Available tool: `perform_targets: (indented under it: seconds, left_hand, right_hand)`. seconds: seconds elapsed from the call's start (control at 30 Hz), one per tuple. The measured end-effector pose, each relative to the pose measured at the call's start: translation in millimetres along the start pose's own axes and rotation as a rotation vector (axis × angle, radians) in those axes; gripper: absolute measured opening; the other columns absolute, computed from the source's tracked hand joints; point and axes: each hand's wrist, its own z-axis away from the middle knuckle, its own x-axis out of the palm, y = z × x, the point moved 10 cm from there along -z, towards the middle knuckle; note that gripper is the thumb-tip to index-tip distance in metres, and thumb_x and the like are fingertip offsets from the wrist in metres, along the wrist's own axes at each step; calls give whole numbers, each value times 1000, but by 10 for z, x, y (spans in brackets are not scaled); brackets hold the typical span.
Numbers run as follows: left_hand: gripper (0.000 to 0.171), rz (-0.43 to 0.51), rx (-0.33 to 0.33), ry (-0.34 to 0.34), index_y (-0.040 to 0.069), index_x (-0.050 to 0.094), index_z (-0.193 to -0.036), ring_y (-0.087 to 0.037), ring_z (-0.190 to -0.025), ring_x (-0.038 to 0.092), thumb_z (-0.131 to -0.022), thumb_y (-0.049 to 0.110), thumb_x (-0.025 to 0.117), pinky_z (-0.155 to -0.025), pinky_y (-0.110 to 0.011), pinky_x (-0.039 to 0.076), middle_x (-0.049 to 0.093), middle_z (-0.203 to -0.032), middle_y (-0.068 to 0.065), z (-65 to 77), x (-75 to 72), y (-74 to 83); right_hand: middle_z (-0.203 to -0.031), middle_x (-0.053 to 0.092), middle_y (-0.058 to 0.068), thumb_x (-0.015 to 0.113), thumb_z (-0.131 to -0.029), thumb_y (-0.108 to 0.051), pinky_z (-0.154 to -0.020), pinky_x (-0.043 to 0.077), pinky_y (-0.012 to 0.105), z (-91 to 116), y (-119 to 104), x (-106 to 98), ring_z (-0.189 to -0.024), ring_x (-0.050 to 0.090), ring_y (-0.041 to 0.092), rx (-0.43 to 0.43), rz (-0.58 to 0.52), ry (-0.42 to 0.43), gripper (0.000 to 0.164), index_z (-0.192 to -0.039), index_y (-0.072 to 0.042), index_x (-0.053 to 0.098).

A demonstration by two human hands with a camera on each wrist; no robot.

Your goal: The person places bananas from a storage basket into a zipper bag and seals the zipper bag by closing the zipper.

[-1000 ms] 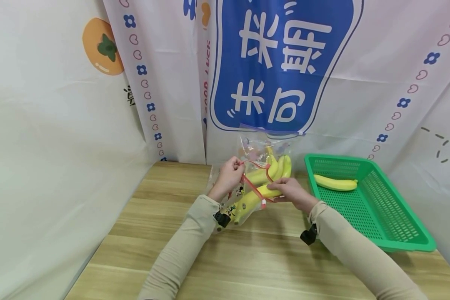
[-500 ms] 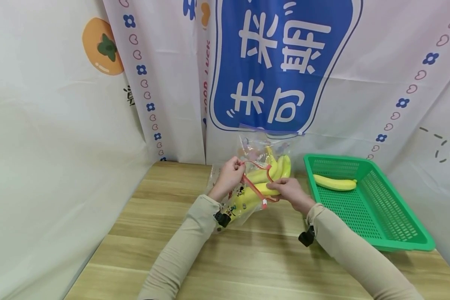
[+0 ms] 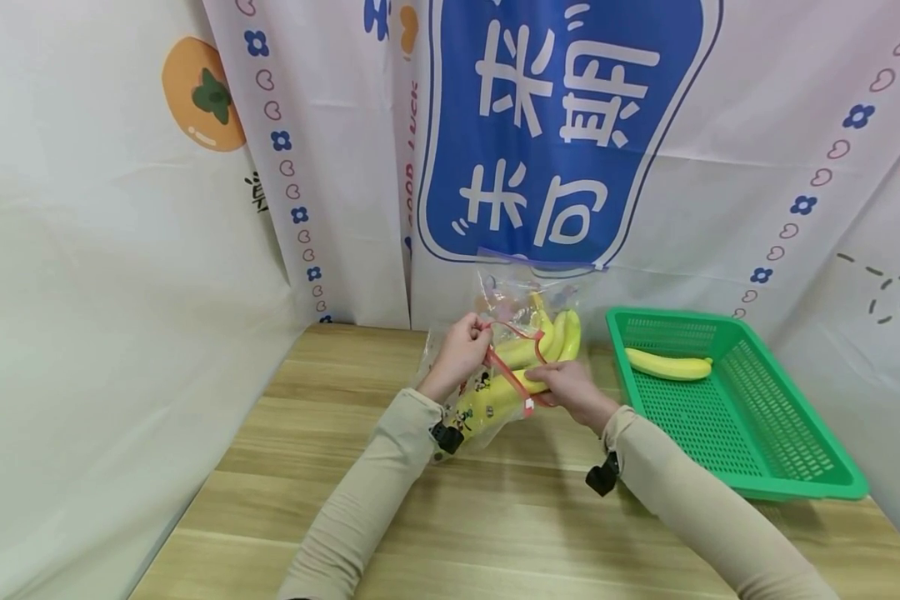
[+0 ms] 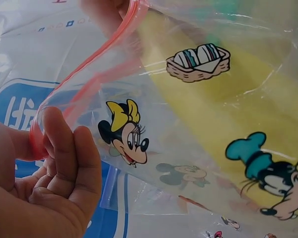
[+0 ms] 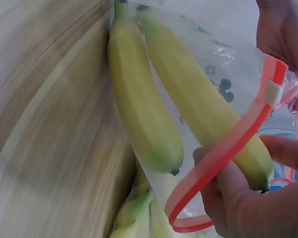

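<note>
My left hand [image 3: 459, 357] pinches the red zip rim of a clear cartoon-print zip bag [image 4: 188, 116], holding the mouth apart. At the other side of the mouth, my right hand [image 3: 576, 390] grips the end of a banana [image 5: 198, 91], thumb on one side and fingers on the other. Most of that banana lies inside the bag, beside a second banana [image 5: 141, 99]. A white slider [image 5: 273, 93] sits on the red rim. In the left wrist view, the fingertips curl against the rim and the bananas show only as a yellow blur through the plastic.
Behind the hands, a second clear bag with a purple zip edge [image 3: 532, 260] leans against the printed cloth, holding several bananas [image 3: 572, 329]. To the right stands a green basket [image 3: 742, 417] with one banana [image 3: 667, 365] in it. The wooden table [image 3: 330, 400] runs beneath.
My right hand has moved a little to the left, pushing the banana farther into the bag. The left hand keeps its hold on the rim, nearly still.
</note>
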Motion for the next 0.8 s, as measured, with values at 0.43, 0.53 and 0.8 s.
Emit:
perform_targets:
  seconds: [0.43,0.53,0.8]
  left_hand:
    - [11,-8,15,7,-3,54,-96,-13,-52,55,-97,7,48,-49,-23,49,55,-68,-6,16,-3,49]
    - [13,-4,25,1,-4,53,-97,-13,-52,56,-97,7,47,-51,-25,51,54,-67,-6,22,-9,67]
    - [9,8,13,1,1,53,-93,-15,-54,56,-97,7,48,-54,-26,52,53,-68,-5,31,-14,64]
  right_hand:
    - [-108,58,21,55,-93,-8,-69,53,26,-21,16,99,-79,63,15,3,-38,-25,37,-120,17,53]
    - [-115,55,26,53,-96,-13,-73,53,28,-36,34,92,-89,64,20,22,-44,-11,41,-124,16,50]
    - [-106,62,18,57,-96,-24,-71,53,30,-32,71,41,-81,63,18,63,110,31,40,-119,8,60]
